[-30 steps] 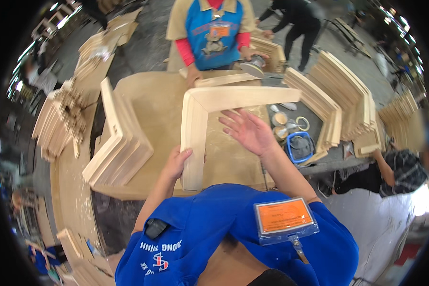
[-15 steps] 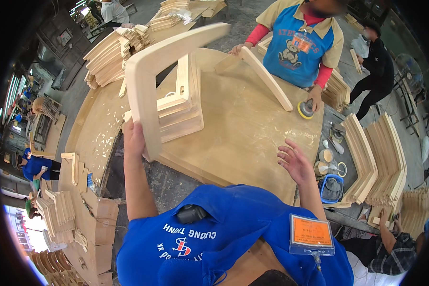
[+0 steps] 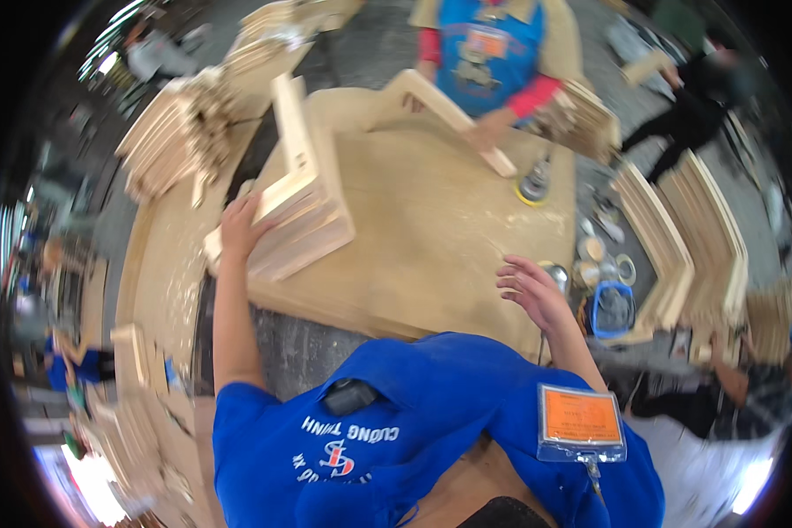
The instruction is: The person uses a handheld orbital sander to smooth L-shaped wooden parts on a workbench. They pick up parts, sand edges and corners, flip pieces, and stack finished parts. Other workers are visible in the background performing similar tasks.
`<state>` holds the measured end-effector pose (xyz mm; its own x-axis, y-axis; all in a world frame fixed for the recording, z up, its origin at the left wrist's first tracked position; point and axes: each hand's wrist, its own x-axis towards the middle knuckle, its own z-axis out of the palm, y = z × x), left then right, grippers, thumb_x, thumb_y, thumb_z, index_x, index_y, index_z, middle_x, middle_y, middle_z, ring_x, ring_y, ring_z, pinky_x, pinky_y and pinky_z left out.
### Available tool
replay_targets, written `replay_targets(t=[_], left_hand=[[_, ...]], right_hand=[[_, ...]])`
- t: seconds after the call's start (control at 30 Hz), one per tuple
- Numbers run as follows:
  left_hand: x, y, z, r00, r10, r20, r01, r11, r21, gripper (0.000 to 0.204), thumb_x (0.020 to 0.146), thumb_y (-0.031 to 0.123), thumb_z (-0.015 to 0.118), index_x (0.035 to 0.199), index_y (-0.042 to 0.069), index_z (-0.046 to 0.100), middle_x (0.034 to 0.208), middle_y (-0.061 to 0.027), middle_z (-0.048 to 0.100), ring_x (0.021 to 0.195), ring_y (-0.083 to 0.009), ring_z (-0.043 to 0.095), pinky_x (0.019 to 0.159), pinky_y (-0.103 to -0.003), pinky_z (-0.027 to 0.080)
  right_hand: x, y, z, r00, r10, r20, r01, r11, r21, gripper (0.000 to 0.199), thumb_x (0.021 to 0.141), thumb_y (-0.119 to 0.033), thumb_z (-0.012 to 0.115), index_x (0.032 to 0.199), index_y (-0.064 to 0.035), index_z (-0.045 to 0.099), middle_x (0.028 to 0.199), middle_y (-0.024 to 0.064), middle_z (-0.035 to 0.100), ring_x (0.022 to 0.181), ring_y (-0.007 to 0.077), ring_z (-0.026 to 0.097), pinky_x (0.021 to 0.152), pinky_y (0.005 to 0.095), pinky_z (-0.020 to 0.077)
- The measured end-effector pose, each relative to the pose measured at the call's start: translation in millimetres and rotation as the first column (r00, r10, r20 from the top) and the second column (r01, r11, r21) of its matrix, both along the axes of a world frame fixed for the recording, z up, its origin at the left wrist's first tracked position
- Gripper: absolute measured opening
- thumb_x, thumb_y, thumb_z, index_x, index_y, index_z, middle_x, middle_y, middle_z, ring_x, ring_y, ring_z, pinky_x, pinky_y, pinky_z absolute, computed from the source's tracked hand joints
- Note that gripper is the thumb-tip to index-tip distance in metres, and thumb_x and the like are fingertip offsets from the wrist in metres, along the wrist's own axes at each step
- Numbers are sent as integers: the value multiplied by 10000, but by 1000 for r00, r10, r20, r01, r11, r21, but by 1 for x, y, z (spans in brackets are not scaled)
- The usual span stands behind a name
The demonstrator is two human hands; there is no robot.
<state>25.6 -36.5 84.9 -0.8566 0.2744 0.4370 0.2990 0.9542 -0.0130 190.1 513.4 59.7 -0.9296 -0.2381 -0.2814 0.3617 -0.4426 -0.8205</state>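
My left hand (image 3: pixel 241 227) grips the near end of an L-shaped wooden piece (image 3: pixel 292 183) at the top of a stack of similar pieces (image 3: pixel 312 231). The stack lies on the left part of the brown worktable (image 3: pixel 431 220). Its pale wood is slightly blurred. My right hand (image 3: pixel 534 289) hovers over the table's right side, holding nothing, with its fingers apart. Just behind it, a sander (image 3: pixel 554 275) is partly hidden by the hand.
Across the table a co-worker's hands hold another angled wooden piece (image 3: pixel 453 114), beside a yellow-rimmed sander (image 3: pixel 534 183). To the right are a blue basket (image 3: pixel 612 310), tape rolls (image 3: pixel 591 249) and stacked angled pieces (image 3: pixel 660 238). More wooden pieces (image 3: pixel 163 141) are piled far left.
My left hand has lowered the raised wooden piece onto the stack. The co-worker has let go of the sander and put that hand on the wood. My right hand stays raised and empty.
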Motion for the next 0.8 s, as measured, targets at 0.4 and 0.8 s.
replay_targets(t=[0.4, 0.8], left_hand=[[-6, 18, -14, 971, 35, -236, -26, 999, 40, 570, 750, 257, 755, 1238, 45, 551, 1173, -174, 545, 1107, -356, 506, 930, -447, 409], [39, 173, -11, 919, -250, -306, 332, 908, 255, 414, 733, 148, 700, 1099, -14, 592, 1113, -200, 565, 1061, -371, 516, 921, -456, 410]], right_hand=[[49, 52, -40, 981, -185, 55, 154, 922, 355, 406, 873, -214, 624, 1245, -87, 524, 1065, 48, 576, 928, 129, 573, 764, 278, 473], [98, 259, -106, 580, -775, -251, 674, 283, 682, 290, 813, -99, 617, 1094, -25, 619, 785, 16, 610, 642, 105, 545, 566, 254, 444]])
